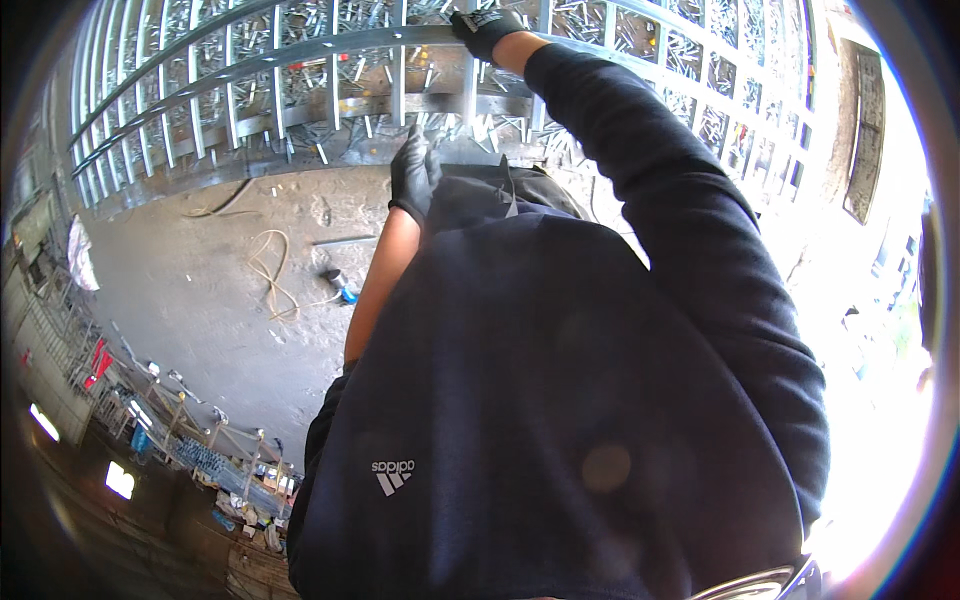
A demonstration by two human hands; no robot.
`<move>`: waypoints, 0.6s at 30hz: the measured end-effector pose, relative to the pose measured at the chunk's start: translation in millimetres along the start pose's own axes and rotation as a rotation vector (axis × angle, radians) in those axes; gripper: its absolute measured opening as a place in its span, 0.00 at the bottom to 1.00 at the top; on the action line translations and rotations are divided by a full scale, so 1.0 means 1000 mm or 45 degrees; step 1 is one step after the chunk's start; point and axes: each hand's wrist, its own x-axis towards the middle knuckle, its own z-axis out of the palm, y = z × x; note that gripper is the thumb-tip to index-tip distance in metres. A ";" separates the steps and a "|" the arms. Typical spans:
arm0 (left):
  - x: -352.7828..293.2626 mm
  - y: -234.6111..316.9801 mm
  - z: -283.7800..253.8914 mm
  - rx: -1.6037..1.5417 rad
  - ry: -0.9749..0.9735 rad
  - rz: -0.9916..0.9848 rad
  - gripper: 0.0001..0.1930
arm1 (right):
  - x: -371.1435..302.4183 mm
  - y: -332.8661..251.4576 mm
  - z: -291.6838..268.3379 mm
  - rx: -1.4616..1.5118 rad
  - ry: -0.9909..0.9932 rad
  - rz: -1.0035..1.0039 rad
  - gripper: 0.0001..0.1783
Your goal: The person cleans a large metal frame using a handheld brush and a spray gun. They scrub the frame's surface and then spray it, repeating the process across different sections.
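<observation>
A long silver metal frame [332, 95] of parallel upright bars joined by crossing rails spans the top of the head view. My right hand [487, 32], in a black glove, reaches forward and is closed over a rail where it meets an upright bar. Lower down and closer to my body is my left hand [412, 172], also gloved in black. Its fingers are stretched out towards the frame's near edge, with nothing visible in them. Whether its fingertips touch the metal I cannot tell.
Many short metal offcuts [365, 72] lie scattered beneath and behind the frame. On the concrete floor at left are a tan hose [272, 275], a blue and black tool [342, 288] and a thin metal bar [343, 241]. Cluttered racks [205, 455] line the lower left.
</observation>
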 end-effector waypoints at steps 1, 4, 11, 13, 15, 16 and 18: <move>-0.008 0.010 0.001 -0.122 -0.032 -0.080 0.27 | -0.005 0.000 -0.003 -0.034 -0.087 -0.019 0.24; -0.025 0.029 0.005 -0.236 -0.438 -0.058 0.41 | -0.051 -0.007 -0.020 0.660 0.027 0.124 0.28; -0.061 0.025 0.035 -1.111 -1.018 -0.421 0.24 | -0.235 -0.075 -0.082 0.832 0.494 -0.118 0.27; -0.070 0.019 0.049 -1.055 -0.809 -0.435 0.24 | -0.269 -0.087 -0.095 0.875 0.628 -0.021 0.25; -0.080 0.008 0.063 -0.856 -0.938 -0.314 0.22 | -0.299 -0.085 -0.104 0.799 0.594 -0.070 0.43; -0.084 0.003 0.070 -0.916 -0.971 -0.399 0.24 | -0.310 -0.084 -0.106 0.733 0.546 -0.055 0.45; -0.093 -0.005 0.077 -0.895 -1.047 -0.482 0.25 | -0.323 -0.079 -0.106 0.666 0.487 -0.080 0.52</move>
